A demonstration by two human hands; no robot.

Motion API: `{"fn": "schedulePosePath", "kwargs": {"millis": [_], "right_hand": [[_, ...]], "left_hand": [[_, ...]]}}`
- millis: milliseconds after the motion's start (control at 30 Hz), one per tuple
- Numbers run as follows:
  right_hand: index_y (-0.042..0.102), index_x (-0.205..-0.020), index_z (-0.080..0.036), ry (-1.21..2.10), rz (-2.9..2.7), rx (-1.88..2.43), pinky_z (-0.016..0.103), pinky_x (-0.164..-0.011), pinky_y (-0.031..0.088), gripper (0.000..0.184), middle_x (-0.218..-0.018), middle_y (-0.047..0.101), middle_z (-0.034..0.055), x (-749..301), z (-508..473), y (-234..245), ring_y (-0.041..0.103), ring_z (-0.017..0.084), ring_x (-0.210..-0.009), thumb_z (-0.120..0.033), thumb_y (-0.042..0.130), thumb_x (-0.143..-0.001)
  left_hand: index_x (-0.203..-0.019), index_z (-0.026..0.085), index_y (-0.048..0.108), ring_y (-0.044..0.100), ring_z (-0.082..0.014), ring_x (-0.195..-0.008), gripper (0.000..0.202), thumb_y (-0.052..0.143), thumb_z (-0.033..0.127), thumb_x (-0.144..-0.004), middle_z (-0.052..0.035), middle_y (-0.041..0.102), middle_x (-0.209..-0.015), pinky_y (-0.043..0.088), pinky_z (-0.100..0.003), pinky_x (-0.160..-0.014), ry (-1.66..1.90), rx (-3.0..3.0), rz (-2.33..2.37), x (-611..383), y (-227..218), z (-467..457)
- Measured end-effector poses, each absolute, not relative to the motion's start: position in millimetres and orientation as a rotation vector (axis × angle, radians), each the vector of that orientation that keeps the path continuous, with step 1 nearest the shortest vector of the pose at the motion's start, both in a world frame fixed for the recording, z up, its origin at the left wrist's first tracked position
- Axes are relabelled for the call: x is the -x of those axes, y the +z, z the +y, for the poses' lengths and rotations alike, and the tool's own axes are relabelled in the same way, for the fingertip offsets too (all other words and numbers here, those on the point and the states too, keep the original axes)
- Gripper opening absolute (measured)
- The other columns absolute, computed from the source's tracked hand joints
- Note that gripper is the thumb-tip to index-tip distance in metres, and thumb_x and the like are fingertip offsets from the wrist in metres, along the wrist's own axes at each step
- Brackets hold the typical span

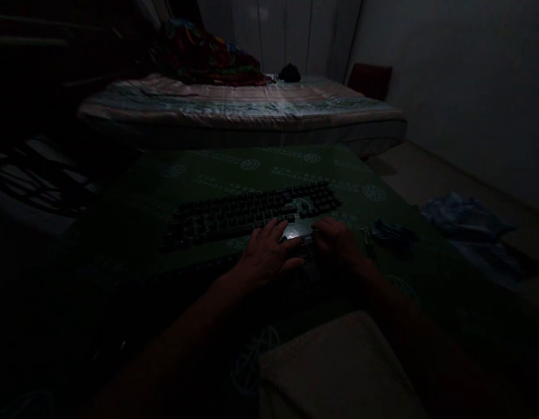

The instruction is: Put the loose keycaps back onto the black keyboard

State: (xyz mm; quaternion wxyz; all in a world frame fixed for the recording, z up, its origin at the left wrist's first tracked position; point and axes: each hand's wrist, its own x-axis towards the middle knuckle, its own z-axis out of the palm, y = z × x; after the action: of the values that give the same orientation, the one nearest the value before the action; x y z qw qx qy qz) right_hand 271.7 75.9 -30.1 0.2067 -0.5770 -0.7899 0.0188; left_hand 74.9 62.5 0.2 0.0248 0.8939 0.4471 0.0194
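Note:
The scene is very dark. Black keycaps (234, 216) lie in keyboard-like rows on the green tabletop, with a gap towards the right where the table's print shows through. Nearer to me is a long dark shape, apparently a keyboard body (165, 276), mostly lost in shadow. My left hand (269, 256) rests over its right part, fingers spread and nothing seen in them. Just to the right, my right hand (334, 241) is curled, thumb and fingers drawn together over the same dark body. Whatever it pinches is hidden. A small bright patch shows between the hands.
Right of my right hand lie a small metallic item (366, 235) and a dark crumpled cloth or bag (394, 233). A pale cushion-like object (334, 366) is at the near edge. Beyond the green table (278, 169) stands a bed (252, 113). Crumpled plastic (465, 215) lies at right.

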Motion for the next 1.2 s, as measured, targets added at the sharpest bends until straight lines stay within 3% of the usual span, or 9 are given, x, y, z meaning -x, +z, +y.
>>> {"fn": "schedulePosePath", "kwargs": {"millis": [100,300,533,833,1200], "right_hand": [[0.064,-0.093,-0.017,0.074,-2.196,1.613,0.027,-0.069,0.039,0.022,-0.091,0.063,0.0082,-273,77,-29,0.057,0.019,-0.082,-0.016,0.045,-0.083],[0.063,-0.100,-0.020,0.070,-2.175,1.716,0.026,-0.071,0.040,0.023,-0.097,0.063,0.0070,-269,81,-23,0.057,0.018,-0.086,-0.021,0.043,-0.088],[0.068,-0.089,-0.020,0.233,-2.022,1.748,0.025,-0.071,0.041,0.029,-0.092,0.067,0.0053,-271,88,-18,0.059,0.017,-0.085,-0.030,0.041,-0.091],[0.071,-0.083,-0.017,0.695,-1.634,1.615,0.021,-0.062,0.043,0.022,-0.076,0.067,-0.0025,-282,98,-24,0.060,0.014,-0.072,-0.028,0.052,-0.081],[0.071,-0.079,-0.015,0.703,-1.568,1.623,0.022,-0.063,0.045,0.019,-0.075,0.069,0.0003,-279,96,-25,0.061,0.014,-0.071,-0.025,0.056,-0.076]], "left_hand": [[-0.130,0.031,0.046,0.022,-0.0351,-0.135,0.052,0.044,0.055,-0.084,-0.0122,0.026,-0.149,0.030,-0.053,-0.100,0.110,-2.811,1.366,-77,2,63],[-0.133,0.032,0.043,0.026,-0.0380,-0.133,0.054,0.046,0.054,-0.083,-0.0131,0.031,-0.147,0.032,-0.053,-0.097,0.026,-2.816,1.387,-74,-5,67],[-0.136,0.026,0.040,0.026,-0.0361,-0.134,0.059,0.043,0.055,-0.084,-0.0140,0.031,-0.146,0.030,-0.049,-0.099,0.050,-2.824,1.401,-76,-9,72],[-0.138,0.025,0.036,0.023,-0.0356,-0.134,0.061,0.038,0.056,-0.086,-0.0136,0.030,-0.147,0.026,-0.050,-0.100,0.037,-2.761,1.425,-81,-4,63],[-0.138,0.020,0.034,0.020,-0.0342,-0.136,0.062,0.038,0.055,-0.086,-0.0173,0.026,-0.148,0.024,-0.050,-0.102,0.030,-2.745,1.422,-85,2,52]]}}
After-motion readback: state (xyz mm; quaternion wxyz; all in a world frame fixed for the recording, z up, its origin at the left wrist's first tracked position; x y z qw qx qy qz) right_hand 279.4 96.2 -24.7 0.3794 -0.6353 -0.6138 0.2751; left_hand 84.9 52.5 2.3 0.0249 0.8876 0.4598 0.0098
